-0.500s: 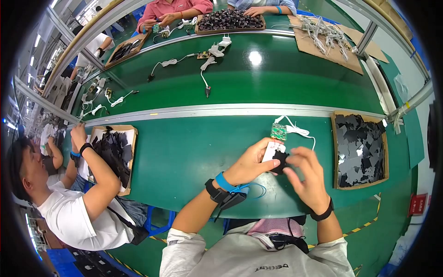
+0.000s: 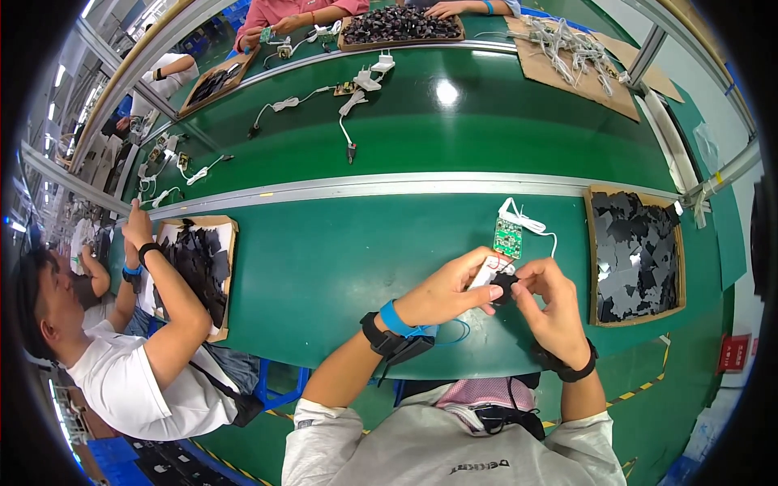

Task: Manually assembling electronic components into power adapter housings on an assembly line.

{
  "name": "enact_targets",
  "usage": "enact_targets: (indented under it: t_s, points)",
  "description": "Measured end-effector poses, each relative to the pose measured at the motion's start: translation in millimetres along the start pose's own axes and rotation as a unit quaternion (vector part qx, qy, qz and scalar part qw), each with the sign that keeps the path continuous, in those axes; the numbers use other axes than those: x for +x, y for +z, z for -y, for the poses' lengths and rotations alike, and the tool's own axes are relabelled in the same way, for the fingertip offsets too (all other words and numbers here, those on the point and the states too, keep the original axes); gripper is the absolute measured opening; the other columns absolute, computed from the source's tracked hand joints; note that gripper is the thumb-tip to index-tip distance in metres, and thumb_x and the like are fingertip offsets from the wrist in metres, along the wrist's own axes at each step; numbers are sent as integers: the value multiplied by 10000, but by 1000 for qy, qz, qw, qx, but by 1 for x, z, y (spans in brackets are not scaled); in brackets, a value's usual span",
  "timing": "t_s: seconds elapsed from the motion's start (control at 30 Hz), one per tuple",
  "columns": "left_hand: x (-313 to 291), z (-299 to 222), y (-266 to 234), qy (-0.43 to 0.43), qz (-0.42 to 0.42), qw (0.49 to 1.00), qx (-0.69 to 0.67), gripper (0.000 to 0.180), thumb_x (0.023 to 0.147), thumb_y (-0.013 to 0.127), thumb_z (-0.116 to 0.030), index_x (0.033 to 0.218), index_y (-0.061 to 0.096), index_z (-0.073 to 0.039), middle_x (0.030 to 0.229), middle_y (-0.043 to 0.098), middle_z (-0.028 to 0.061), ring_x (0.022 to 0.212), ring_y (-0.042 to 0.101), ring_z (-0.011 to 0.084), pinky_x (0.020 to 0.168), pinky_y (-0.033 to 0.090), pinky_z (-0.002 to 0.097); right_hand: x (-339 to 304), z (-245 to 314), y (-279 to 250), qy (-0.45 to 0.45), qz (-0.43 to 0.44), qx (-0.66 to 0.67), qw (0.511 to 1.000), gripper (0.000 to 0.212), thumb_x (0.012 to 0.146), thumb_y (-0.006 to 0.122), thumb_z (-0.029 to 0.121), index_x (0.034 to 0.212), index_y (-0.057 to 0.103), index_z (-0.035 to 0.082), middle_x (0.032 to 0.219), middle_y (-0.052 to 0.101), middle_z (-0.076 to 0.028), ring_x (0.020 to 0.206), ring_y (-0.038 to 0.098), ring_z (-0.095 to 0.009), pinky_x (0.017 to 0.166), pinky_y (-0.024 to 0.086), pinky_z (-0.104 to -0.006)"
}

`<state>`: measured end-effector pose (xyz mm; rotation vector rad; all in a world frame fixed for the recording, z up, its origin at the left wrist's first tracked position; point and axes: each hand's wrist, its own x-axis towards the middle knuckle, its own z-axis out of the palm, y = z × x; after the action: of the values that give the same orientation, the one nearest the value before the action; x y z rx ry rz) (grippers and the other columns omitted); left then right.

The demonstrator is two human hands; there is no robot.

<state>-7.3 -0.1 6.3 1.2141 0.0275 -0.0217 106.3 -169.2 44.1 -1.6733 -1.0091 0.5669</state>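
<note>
My left hand is closed around a white plastic plug housing, its thumb lying against a small black sheet piece. From the right, my right hand pinches the edge of that black piece between thumb and fingers. Just beyond the housing is a green circuit board, its soldered face showing, joined to the housing by thin red wires. A bundled white cable runs from the board and lies on the green table. The fingers hide part of the housing and the black piece.
To the right stands a cardboard tray of black sheet pieces; a similar tray sits left, beside a co-worker. Past a metal rail, wired boards and plugs lie on a green surface. Other people work at the far side.
My right hand has come in from beside the black piece and now pinches its edge. The circuit board has shifted right and shows more of its face.
</note>
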Motion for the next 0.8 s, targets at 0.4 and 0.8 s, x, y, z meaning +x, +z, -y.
enact_targets:
  t_s: [0.4,0.8]
  points:
    - [5,7,2,-7,-9,1000,-21,390,997,531,-199,1330,415,-33,1114,563,57,989,575,125,824,540,309,6,1,-2,-129,-53,-122,983,166,802,649,-106,898,546,-20,850,642,-142,729,644,-218,656,505,-295]
    - [8,11,2,-22,6,1000,9,372,1000,520,-148,1333,418,-17,1190,565,69,1064,571,143,859,551,320,7,-10,3,-177,-33,-144,973,206,754,659,-129,882,555,-7,837,631,-126,738,627,-258,655,500,-324]
